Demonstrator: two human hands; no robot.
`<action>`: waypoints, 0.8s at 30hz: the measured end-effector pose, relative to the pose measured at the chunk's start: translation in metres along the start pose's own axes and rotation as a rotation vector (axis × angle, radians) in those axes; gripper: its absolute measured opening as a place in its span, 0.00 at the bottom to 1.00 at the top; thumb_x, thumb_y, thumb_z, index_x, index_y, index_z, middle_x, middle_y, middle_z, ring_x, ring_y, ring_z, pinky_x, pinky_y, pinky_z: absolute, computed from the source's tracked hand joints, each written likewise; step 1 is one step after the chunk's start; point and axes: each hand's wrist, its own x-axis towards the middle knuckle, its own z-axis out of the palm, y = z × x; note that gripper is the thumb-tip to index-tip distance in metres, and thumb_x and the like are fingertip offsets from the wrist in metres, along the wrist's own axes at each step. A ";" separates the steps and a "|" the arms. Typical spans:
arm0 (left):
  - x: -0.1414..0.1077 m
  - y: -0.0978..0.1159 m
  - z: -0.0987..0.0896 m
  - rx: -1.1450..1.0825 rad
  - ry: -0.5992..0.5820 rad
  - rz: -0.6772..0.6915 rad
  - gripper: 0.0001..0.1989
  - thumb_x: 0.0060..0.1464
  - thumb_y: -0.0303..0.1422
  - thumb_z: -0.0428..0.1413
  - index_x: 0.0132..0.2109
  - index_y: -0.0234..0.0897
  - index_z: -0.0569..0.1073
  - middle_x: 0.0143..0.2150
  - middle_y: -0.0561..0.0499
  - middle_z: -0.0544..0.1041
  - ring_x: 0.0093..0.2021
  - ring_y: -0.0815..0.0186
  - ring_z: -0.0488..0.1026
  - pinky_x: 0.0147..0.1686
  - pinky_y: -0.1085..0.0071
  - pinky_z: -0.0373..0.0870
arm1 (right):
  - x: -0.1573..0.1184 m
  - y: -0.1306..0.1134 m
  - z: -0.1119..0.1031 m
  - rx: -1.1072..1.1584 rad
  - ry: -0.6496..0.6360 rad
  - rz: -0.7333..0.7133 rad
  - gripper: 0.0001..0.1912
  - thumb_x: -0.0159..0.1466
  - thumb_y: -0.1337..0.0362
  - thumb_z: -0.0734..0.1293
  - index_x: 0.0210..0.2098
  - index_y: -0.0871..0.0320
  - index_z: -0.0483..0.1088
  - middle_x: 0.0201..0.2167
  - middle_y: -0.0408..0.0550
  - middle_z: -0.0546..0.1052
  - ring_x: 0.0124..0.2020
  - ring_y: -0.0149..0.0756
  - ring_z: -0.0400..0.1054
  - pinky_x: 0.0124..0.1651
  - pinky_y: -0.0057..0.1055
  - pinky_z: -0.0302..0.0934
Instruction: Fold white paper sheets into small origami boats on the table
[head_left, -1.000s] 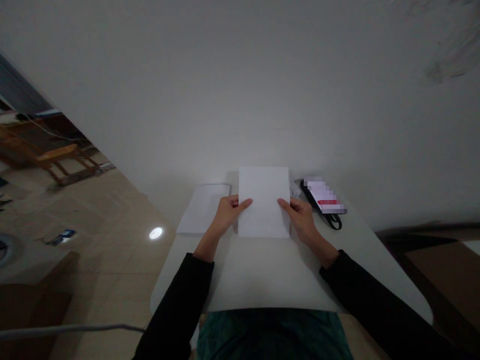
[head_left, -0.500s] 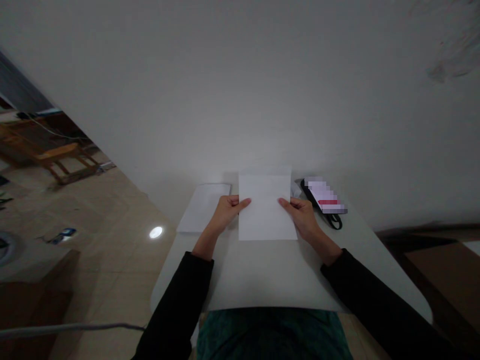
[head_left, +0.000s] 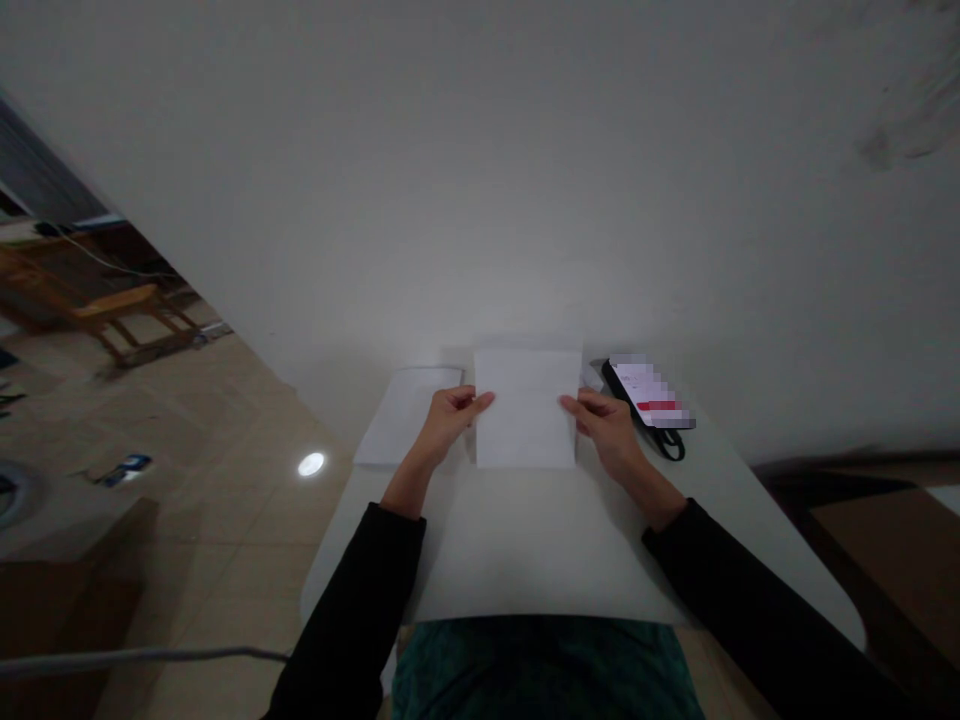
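Observation:
A blank white sheet of paper (head_left: 527, 425) is held up over the table between my two hands. My left hand (head_left: 448, 420) pinches its left edge, thumb in front and fingers curled behind. On the opposite edge my right hand (head_left: 606, 428) grips in the same way. The sheet's upper part stands against the pale wall, and its lower edge faces me. To the left, partly behind my left hand, lies a stack of white paper (head_left: 394, 415). What is behind the held sheet is hidden.
A phone (head_left: 651, 392) with a lit screen and a black strap (head_left: 670, 443) rests on the white table (head_left: 525, 560) at the right. Small crumpled white material (head_left: 592, 377) sits beside it. The wall (head_left: 480, 180) rises at the table's back. A cable (head_left: 142, 656) runs at lower left.
The sheet's lower edge has risen slightly and its lower right corner has moved left. Both hands keep their hold, with only a small shift.

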 end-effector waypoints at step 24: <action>-0.007 0.012 0.009 -0.061 -0.009 0.282 0.19 0.45 0.40 0.67 0.44 0.35 0.78 0.45 0.44 0.81 0.44 0.58 0.78 0.49 0.56 0.73 | -0.007 -0.010 0.010 0.101 -0.020 -0.202 0.08 0.55 0.61 0.75 0.34 0.52 0.78 0.39 0.45 0.79 0.42 0.39 0.73 0.49 0.41 0.66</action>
